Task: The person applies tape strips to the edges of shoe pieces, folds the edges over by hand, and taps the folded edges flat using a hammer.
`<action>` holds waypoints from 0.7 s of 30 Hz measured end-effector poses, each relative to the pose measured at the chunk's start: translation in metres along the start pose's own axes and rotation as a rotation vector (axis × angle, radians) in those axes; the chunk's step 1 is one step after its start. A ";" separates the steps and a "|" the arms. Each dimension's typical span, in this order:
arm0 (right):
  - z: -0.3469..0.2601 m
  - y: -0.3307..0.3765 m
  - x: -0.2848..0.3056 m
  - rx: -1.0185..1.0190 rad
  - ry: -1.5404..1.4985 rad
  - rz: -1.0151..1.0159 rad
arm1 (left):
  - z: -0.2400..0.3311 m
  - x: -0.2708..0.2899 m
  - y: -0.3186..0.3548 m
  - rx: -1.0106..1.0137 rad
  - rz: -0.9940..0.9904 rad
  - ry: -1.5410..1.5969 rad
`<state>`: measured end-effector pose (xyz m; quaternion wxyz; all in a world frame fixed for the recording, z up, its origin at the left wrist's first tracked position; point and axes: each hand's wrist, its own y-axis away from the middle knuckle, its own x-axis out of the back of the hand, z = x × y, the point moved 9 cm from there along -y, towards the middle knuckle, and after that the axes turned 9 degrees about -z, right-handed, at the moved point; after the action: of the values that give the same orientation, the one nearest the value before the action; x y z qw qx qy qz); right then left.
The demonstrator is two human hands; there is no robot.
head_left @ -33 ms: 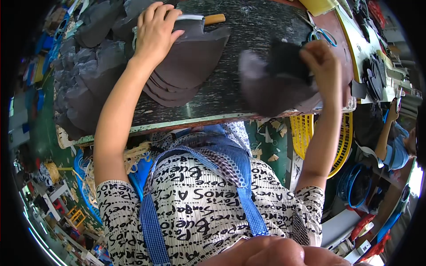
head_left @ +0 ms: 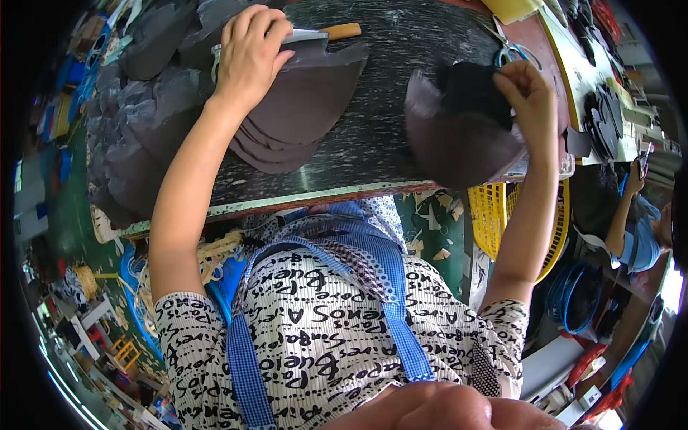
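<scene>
My left hand (head_left: 251, 54) lies at the far end of a fanned stack of dark brown rounded sheet pieces (head_left: 304, 97), fingers loosely bent and thumb held apart. Beside its fingers is a tool with a wooden handle (head_left: 344, 31) and a pale, flat part running under the hand. At the right, my right hand (head_left: 527, 89) pinches the edge of a dark rounded sheet piece (head_left: 462, 140), which is blurred by motion above the black tabletop (head_left: 373, 122). Scissors with blue handles (head_left: 514, 56) lie just beyond that hand.
More dark pieces with thin, crinkled film (head_left: 147, 122) cover the table's left side. Below its right edge stands a yellow plastic basket (head_left: 489, 215). Dark cut shapes (head_left: 605, 122) sit on the neighbouring surface at the right. Farther right, a person (head_left: 638, 222) holds something small.
My right hand has shifted slightly to the right, carrying the dark sheet piece along. My left hand has barely moved at the stack.
</scene>
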<state>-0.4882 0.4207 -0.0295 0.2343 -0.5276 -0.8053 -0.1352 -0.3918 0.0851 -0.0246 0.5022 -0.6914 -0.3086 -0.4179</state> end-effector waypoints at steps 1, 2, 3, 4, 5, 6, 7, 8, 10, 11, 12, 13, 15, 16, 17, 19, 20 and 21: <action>0.010 -0.009 0.014 0.013 0.003 -0.008 | 0.012 0.011 0.000 -0.092 0.023 -0.007; 0.015 -0.004 0.026 -0.009 0.021 0.022 | 0.021 0.021 -0.004 -0.117 0.039 0.022; 0.025 -0.005 0.030 -0.032 -0.054 0.023 | 0.018 0.027 -0.006 -0.020 -0.054 0.284; 0.034 -0.005 0.034 -0.055 -0.128 0.022 | 0.015 0.030 -0.007 0.081 -0.148 0.545; 0.032 -0.003 0.044 -0.042 -0.109 0.037 | 0.017 0.040 -0.009 0.119 -0.186 0.856; 0.035 -0.002 0.055 -0.041 -0.200 0.045 | 0.028 0.054 -0.011 0.099 -0.268 1.051; 0.041 -0.001 0.065 -0.039 -0.292 0.051 | 0.039 0.063 -0.012 0.082 -0.351 1.243; 0.048 -0.005 0.077 -0.007 -0.205 0.023 | 0.052 0.059 -0.013 0.039 -0.490 1.267; 0.063 -0.017 0.080 -0.034 0.106 0.050 | 0.083 0.035 -0.012 -0.039 -0.708 1.313; 0.068 -0.020 0.077 -0.061 0.418 0.067 | 0.100 0.013 -0.009 -0.070 -0.753 1.304; 0.058 -0.014 0.069 0.106 0.557 0.187 | 0.114 -0.016 -0.004 -0.057 -0.818 1.272; 0.048 -0.013 0.056 0.258 0.587 0.301 | 0.118 -0.039 0.002 -0.023 -0.835 1.237; 0.012 0.024 0.041 0.341 0.370 0.485 | 0.118 -0.058 0.001 0.007 -0.789 1.210; -0.008 0.044 0.020 0.369 0.313 0.470 | 0.119 -0.064 0.002 0.029 -0.860 1.175; -0.027 0.065 -0.001 0.393 0.256 0.458 | 0.121 -0.068 0.004 0.047 -0.934 1.138; -0.069 0.094 -0.071 0.593 0.302 0.134 | 0.118 -0.070 0.000 0.018 -0.900 1.115; -0.082 0.104 -0.108 0.640 0.359 -0.021 | 0.113 -0.064 -0.009 -0.060 -0.740 1.122; -0.078 0.105 -0.143 0.554 0.452 -0.169 | 0.107 -0.059 -0.015 -0.133 -0.583 1.125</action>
<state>-0.3265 0.3149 -0.0400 0.5284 -0.3325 -0.7799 -0.0442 -0.4031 0.1917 -0.0856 0.4089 -0.2836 -0.1466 -0.8549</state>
